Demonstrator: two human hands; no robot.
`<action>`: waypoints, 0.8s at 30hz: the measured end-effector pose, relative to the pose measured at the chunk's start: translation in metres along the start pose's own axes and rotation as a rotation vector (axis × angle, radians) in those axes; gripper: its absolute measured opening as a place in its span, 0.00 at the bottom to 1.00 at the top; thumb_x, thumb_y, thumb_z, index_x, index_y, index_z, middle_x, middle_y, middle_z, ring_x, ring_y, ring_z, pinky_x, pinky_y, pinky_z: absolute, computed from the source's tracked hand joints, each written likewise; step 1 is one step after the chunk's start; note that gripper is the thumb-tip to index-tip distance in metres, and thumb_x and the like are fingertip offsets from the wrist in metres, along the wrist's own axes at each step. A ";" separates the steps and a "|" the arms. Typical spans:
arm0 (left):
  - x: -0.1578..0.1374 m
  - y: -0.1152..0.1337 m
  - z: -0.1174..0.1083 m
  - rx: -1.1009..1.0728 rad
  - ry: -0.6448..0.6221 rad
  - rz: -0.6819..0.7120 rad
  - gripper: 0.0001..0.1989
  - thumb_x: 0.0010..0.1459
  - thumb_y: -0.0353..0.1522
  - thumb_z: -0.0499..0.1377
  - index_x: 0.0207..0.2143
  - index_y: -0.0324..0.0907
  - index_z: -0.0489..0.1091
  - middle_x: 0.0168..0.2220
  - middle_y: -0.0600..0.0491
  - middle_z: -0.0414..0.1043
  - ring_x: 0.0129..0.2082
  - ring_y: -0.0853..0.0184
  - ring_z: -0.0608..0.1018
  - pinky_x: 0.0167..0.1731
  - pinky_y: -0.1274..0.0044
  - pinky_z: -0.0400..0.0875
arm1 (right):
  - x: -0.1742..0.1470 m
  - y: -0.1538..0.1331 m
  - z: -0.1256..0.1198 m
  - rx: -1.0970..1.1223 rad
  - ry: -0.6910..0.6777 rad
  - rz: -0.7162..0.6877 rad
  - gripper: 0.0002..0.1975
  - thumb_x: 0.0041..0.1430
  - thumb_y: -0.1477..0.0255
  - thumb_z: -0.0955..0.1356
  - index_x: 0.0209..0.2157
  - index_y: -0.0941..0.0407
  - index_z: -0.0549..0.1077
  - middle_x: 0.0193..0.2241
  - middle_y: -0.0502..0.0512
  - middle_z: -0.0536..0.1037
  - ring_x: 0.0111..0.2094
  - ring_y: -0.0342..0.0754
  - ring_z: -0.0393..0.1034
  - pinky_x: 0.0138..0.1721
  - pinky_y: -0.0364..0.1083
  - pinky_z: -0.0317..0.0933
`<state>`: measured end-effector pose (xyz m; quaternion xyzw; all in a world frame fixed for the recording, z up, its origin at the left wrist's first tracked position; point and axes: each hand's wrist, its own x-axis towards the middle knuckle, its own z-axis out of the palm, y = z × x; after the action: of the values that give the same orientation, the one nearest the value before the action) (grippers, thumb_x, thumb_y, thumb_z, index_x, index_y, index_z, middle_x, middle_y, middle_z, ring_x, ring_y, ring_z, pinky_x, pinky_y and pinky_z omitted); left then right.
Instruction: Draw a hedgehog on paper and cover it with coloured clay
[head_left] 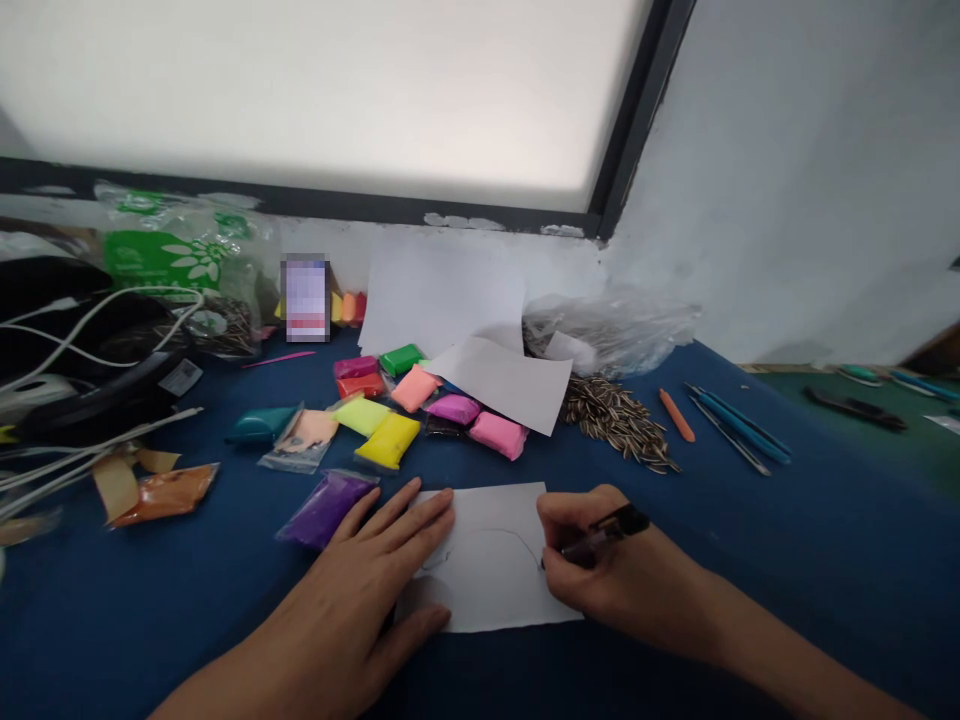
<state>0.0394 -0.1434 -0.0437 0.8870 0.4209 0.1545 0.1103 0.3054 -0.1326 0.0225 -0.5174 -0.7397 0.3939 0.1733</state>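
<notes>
Left hand, fingers spread (close by a shiny purple plastic packet), rests on a rectangular white paper sheet on the dark blue tabletop, while the right hand grips a slim black pen, tip at a thin curved line.

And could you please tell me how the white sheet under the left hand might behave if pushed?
The white sheet looks thin, so it would probably be light and floppy. It lies largely flat on the blue tabletop, so it seems unlikely to tip. The left hand rests spread on its left side, which would likely resist sliding.
</notes>
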 end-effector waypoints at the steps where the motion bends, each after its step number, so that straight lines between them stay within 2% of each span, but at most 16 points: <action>1: 0.000 0.000 0.000 -0.001 0.003 0.000 0.34 0.66 0.38 0.59 0.70 0.56 0.52 0.70 0.53 0.56 0.69 0.49 0.60 0.65 0.49 0.55 | 0.000 -0.001 0.000 0.002 -0.004 0.002 0.14 0.48 0.83 0.65 0.19 0.55 0.57 0.16 0.41 0.57 0.19 0.38 0.48 0.18 0.41 0.41; 11: 0.000 0.001 -0.002 -0.011 -0.011 -0.009 0.33 0.66 0.39 0.59 0.70 0.56 0.53 0.70 0.53 0.56 0.69 0.49 0.59 0.65 0.49 0.56 | -0.003 0.002 0.004 0.038 -0.065 0.005 0.11 0.49 0.83 0.64 0.21 0.55 0.59 0.17 0.42 0.59 0.21 0.39 0.51 0.20 0.41 0.44; 15: -0.003 0.000 0.001 -0.024 0.024 -0.008 0.33 0.65 0.38 0.59 0.70 0.56 0.53 0.71 0.51 0.54 0.69 0.48 0.59 0.65 0.49 0.55 | -0.003 -0.001 0.008 0.088 0.033 -0.038 0.12 0.50 0.81 0.66 0.20 0.54 0.59 0.17 0.43 0.60 0.20 0.39 0.52 0.19 0.41 0.45; 18: -0.007 -0.003 0.005 -0.046 0.065 -0.019 0.32 0.65 0.38 0.59 0.70 0.55 0.54 0.72 0.49 0.52 0.69 0.46 0.59 0.64 0.49 0.58 | -0.002 -0.005 0.017 0.253 0.085 -0.054 0.06 0.55 0.75 0.67 0.25 0.55 0.67 0.20 0.46 0.68 0.21 0.41 0.61 0.21 0.40 0.55; 20: -0.009 -0.005 0.007 -0.080 0.080 -0.025 0.33 0.65 0.37 0.60 0.69 0.56 0.54 0.71 0.47 0.54 0.68 0.45 0.61 0.62 0.50 0.62 | -0.001 -0.006 0.026 0.340 0.097 -0.080 0.03 0.56 0.72 0.68 0.30 0.56 0.74 0.23 0.49 0.74 0.23 0.44 0.66 0.24 0.42 0.61; 24: -0.007 -0.007 0.007 -0.135 0.089 -0.028 0.35 0.60 0.34 0.63 0.68 0.55 0.57 0.67 0.46 0.59 0.65 0.44 0.64 0.60 0.50 0.65 | 0.001 -0.005 0.043 0.325 0.118 -0.191 0.09 0.55 0.72 0.69 0.36 0.57 0.81 0.26 0.53 0.80 0.25 0.46 0.72 0.27 0.43 0.66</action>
<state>0.0330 -0.1447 -0.0540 0.8639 0.4263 0.2204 0.1531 0.2737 -0.1501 -0.0005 -0.4320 -0.7006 0.4591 0.3342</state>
